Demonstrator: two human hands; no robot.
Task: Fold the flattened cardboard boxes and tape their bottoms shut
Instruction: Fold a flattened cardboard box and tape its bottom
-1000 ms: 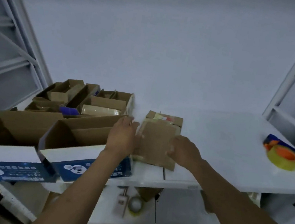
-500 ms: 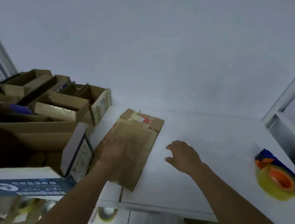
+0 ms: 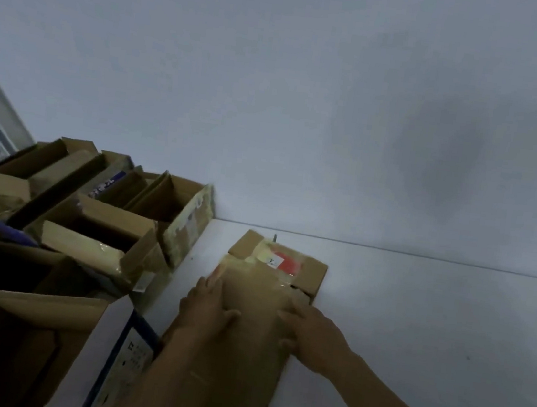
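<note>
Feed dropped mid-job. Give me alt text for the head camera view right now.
The left hand and right hand rest on a flattened cardboard box lying on a white table, overlapping another box with a red label. A crowd of open cardboard boxes fills the left side.

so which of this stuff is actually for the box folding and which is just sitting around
For the job:
- top flattened box, with the left hand and right hand on it
- flattened box with red label underneath it
- no tape in view

Just lying about:
- open cardboard boxes piled at the left
- blue and white carton at the near left
</note>
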